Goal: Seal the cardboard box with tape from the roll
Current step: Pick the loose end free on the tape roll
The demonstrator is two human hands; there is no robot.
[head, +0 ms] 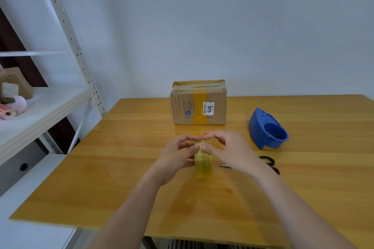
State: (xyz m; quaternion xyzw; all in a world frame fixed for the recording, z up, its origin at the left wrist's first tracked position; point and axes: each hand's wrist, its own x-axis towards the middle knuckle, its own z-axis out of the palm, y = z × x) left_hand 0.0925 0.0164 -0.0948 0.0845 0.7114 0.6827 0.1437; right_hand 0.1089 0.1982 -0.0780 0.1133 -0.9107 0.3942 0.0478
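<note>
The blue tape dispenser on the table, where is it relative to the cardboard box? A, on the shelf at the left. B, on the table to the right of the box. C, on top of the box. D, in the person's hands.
B: the blue tape dispenser sits on the table right of the cardboard box, apart from it.

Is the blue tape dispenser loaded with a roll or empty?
Empty: the blue tape dispenser lies on the table with its round holder bare, while the tape roll is held in both hands.

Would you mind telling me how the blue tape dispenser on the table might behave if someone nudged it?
The blue tape dispenser looks like hollow hard plastic with no roll loaded, so it is probably light and would slide on the glossy table. Its broad base suggests it would not roll.
</note>
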